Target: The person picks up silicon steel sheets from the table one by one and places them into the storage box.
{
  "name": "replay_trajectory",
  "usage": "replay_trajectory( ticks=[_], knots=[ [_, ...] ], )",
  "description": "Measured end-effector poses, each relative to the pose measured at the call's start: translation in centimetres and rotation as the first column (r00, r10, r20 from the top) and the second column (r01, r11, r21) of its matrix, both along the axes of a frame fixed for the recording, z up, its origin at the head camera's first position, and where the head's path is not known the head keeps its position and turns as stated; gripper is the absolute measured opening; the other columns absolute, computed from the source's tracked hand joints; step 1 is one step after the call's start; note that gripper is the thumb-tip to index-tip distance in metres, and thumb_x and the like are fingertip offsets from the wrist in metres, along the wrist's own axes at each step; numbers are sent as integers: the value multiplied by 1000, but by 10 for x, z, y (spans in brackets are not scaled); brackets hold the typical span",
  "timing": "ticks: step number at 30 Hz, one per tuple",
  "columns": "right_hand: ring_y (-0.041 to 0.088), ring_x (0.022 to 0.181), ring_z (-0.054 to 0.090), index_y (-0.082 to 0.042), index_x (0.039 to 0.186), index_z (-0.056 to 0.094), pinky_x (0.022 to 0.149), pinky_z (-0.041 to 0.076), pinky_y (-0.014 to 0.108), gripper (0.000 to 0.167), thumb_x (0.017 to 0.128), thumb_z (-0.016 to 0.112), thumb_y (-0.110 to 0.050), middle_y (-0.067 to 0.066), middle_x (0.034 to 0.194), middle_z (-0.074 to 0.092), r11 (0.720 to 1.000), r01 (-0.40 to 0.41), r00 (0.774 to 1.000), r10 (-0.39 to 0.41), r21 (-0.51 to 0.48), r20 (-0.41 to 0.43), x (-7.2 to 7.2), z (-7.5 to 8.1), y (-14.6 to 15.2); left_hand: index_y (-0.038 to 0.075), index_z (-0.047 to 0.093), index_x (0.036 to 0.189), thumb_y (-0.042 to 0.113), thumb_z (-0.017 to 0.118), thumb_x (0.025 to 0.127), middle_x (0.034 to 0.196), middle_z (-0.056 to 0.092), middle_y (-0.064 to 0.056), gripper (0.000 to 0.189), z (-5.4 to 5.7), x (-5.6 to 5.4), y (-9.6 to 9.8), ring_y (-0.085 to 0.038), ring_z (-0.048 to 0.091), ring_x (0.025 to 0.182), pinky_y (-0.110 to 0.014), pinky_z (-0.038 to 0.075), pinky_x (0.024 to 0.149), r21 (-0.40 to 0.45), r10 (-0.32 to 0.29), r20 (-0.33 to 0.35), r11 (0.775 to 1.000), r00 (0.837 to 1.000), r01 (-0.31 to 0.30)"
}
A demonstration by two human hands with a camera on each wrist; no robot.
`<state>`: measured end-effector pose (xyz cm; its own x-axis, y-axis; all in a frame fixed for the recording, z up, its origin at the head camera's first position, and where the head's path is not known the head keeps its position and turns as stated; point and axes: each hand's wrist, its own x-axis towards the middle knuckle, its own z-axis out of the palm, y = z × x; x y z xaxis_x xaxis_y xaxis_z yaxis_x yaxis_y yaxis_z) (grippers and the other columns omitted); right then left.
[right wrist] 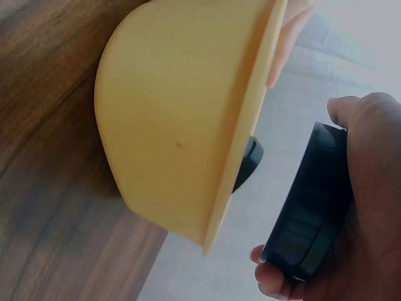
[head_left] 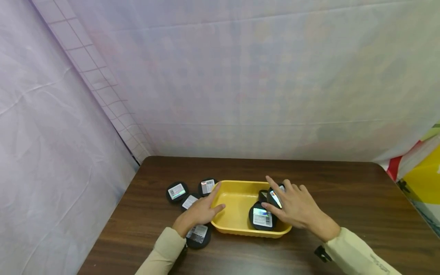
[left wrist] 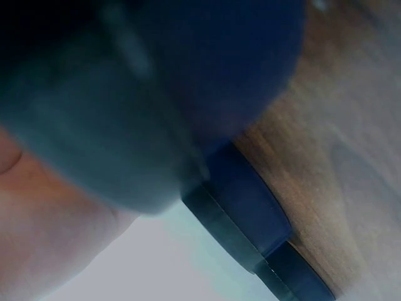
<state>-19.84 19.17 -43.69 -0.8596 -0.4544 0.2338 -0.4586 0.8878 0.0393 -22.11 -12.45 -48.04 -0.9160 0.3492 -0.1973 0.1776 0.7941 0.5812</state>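
Observation:
A yellow plastic tray (head_left: 233, 219) stands on the table, its outer wall large in the right wrist view. My right hand (head_left: 295, 204) is over its right end and grips a flat round black container (right wrist: 313, 200) by the edges, between thumb and fingers. Below it in the tray lie a labelled black container (head_left: 262, 216) and another (head_left: 262, 196), partly hidden. My left hand (head_left: 202, 211) rests at the tray's left rim, with thumb and forefinger straight and spread; its other fingers are hidden. Dark containers (left wrist: 244, 207) fill much of the left wrist view, blurred up close.
Left of the tray lie several more black containers with white labels: one at the far left (head_left: 177, 191), one near the back rim (head_left: 207, 184), one in front (head_left: 198, 236). The brown wooden table (head_left: 347, 198) ends at a pale cloth backdrop (head_left: 254, 95).

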Motion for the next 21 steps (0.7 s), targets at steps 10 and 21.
replay_trajectory(
  ticks=[10, 21],
  knots=[
    [21, 72, 59, -18, 154, 37, 64, 42, 39, 84, 91, 45, -73, 15, 105, 58, 999, -45, 999, 45, 24, -7, 3, -9, -14, 39, 5, 159, 51, 50, 100, 149, 46, -17, 75, 1, 1, 1, -25, 57, 99, -48, 44, 90, 0, 5, 6, 1000, 1000, -5],
    [24, 82, 60, -19, 153, 40, 66, 43, 41, 82, 91, 46, -72, 13, 106, 59, 996, -89, 995, 90, 32, -37, 8, -16, -23, 40, 4, 159, 50, 49, 100, 149, 47, -16, 75, 0, 0, 0, -25, 57, 99, -48, 44, 90, -3, 4, 4, 1000, 1000, -4]
  ],
)
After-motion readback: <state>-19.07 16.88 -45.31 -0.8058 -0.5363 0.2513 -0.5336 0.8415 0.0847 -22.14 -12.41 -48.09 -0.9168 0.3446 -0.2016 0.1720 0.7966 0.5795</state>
